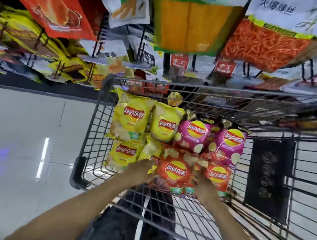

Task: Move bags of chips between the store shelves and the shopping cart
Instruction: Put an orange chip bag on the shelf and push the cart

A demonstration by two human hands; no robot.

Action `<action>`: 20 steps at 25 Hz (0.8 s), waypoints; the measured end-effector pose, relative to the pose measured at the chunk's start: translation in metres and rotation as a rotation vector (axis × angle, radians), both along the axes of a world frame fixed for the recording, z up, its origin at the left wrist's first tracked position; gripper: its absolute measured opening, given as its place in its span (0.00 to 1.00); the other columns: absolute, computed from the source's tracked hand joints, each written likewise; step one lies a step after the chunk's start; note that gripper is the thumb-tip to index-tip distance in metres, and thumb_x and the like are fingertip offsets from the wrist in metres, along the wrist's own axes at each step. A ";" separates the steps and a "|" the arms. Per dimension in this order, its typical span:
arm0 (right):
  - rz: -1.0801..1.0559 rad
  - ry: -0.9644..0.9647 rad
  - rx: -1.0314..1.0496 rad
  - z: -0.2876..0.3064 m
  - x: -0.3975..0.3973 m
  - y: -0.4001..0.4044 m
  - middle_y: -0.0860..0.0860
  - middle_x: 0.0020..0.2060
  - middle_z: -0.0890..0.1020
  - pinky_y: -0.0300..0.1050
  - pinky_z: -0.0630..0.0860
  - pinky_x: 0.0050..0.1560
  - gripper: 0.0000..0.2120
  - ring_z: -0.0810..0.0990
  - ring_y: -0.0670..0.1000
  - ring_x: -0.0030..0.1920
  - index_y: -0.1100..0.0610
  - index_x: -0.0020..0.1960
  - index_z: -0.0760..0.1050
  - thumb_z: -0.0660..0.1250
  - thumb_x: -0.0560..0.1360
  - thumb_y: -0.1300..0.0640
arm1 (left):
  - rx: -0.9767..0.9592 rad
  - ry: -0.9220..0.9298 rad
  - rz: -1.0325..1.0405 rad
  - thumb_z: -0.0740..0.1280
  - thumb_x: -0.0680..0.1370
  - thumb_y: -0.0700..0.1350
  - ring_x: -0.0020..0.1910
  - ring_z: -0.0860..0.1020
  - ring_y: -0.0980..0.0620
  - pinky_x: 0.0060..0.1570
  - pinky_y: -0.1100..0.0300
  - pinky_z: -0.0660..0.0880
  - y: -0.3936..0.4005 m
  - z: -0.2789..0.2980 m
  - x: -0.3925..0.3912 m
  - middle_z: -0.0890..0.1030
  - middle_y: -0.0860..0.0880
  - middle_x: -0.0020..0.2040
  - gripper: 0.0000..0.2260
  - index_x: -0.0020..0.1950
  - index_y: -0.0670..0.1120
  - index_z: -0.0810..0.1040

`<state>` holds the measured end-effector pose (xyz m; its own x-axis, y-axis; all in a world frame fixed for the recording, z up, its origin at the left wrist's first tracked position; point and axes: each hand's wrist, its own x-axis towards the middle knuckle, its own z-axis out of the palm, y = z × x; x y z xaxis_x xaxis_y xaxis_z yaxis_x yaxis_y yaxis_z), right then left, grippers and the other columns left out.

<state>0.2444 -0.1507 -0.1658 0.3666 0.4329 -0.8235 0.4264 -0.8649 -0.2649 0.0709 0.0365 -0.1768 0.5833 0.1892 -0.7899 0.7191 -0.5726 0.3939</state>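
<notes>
Orange chip bag in cart | both hands grip its sides

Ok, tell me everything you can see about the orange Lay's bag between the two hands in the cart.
The orange Lay's bag is glossy and puffed, lying face up at the near end of the wire cart. It carries a red-and-yellow logo with chip pictures above it and a green patch at its bottom edge. The left hand touches its left side and the right hand its right. A second orange bag lies to its right, and pink bags lie beyond it.
</notes>
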 end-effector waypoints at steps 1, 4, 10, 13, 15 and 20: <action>-0.055 0.017 -0.013 -0.007 -0.003 -0.001 0.62 0.64 0.77 0.50 0.75 0.58 0.19 0.77 0.61 0.60 0.60 0.71 0.67 0.59 0.83 0.54 | -0.016 0.013 -0.012 0.63 0.81 0.50 0.67 0.73 0.46 0.61 0.52 0.74 0.000 -0.010 0.002 0.73 0.48 0.70 0.23 0.76 0.52 0.65; -0.098 0.062 -0.088 -0.030 -0.013 -0.002 0.62 0.70 0.71 0.50 0.70 0.63 0.28 0.74 0.61 0.66 0.62 0.78 0.55 0.57 0.84 0.50 | -0.105 0.056 -0.019 0.65 0.81 0.48 0.69 0.72 0.45 0.63 0.50 0.73 0.000 -0.041 0.006 0.72 0.44 0.72 0.24 0.76 0.47 0.65; -0.334 0.074 -0.105 -0.064 -0.022 0.000 0.61 0.72 0.69 0.50 0.70 0.63 0.36 0.73 0.63 0.67 0.58 0.80 0.48 0.57 0.81 0.41 | -0.243 0.094 0.079 0.71 0.78 0.47 0.62 0.77 0.43 0.61 0.49 0.74 -0.014 -0.086 0.000 0.79 0.42 0.63 0.22 0.68 0.40 0.72; -0.517 0.124 -0.020 -0.075 -0.028 0.003 0.60 0.74 0.67 0.50 0.66 0.69 0.39 0.70 0.62 0.71 0.57 0.80 0.45 0.62 0.80 0.42 | -0.257 0.119 0.133 0.70 0.79 0.48 0.63 0.77 0.42 0.62 0.52 0.74 -0.027 -0.093 0.002 0.77 0.42 0.65 0.27 0.74 0.42 0.63; -0.543 0.132 -0.009 -0.079 -0.031 0.003 0.60 0.74 0.67 0.49 0.67 0.68 0.39 0.69 0.62 0.71 0.57 0.80 0.46 0.62 0.80 0.43 | -0.269 0.157 0.154 0.67 0.80 0.48 0.61 0.78 0.41 0.59 0.52 0.76 -0.036 -0.093 0.006 0.77 0.43 0.66 0.29 0.76 0.45 0.56; -0.637 0.132 0.082 -0.062 -0.032 0.000 0.60 0.68 0.74 0.48 0.71 0.59 0.34 0.76 0.63 0.65 0.59 0.77 0.51 0.64 0.80 0.46 | -0.300 0.122 0.241 0.67 0.79 0.56 0.65 0.76 0.46 0.60 0.57 0.72 -0.039 -0.070 0.009 0.73 0.48 0.72 0.37 0.80 0.50 0.49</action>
<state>0.2125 -0.1510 -0.2283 0.4703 0.2278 -0.8526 -0.2029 -0.9123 -0.3557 0.0802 -0.0024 -0.2472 0.4490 0.0593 -0.8916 0.8705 -0.2542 0.4214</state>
